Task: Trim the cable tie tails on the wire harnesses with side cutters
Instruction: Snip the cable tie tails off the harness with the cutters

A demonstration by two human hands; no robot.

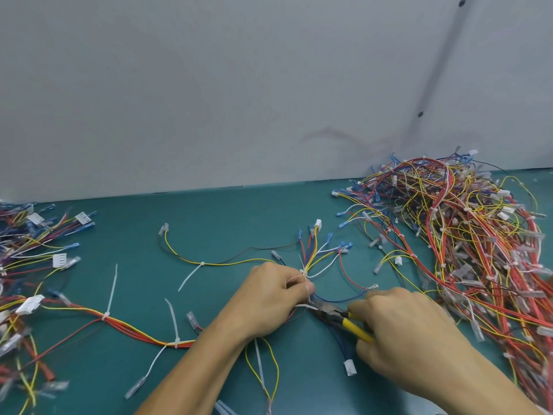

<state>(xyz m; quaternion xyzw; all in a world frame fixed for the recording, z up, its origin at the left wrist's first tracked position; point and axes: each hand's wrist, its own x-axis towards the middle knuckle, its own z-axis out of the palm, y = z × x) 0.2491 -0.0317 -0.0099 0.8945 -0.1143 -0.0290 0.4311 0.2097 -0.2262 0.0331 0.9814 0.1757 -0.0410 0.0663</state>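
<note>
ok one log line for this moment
left hand grips harness | right hand holds cutters, nose at tie tail beside left thumb | other tails untrimmed on mat

Side cutters (330,312) are mostly swallowed by the right hand (401,333); only the dark head and a bit of yellow grip poke out. Can't tell if the blades are actually on the white cable tie tail (305,307) under the left hand (269,298) thumb, it's too small and smeary. The harness (312,256) vanishes inside the left hand's pinch. The wire pile (478,235) right of the right hand runs off the frame, and the blurry pile (27,265) left of the left hand does too.
</note>
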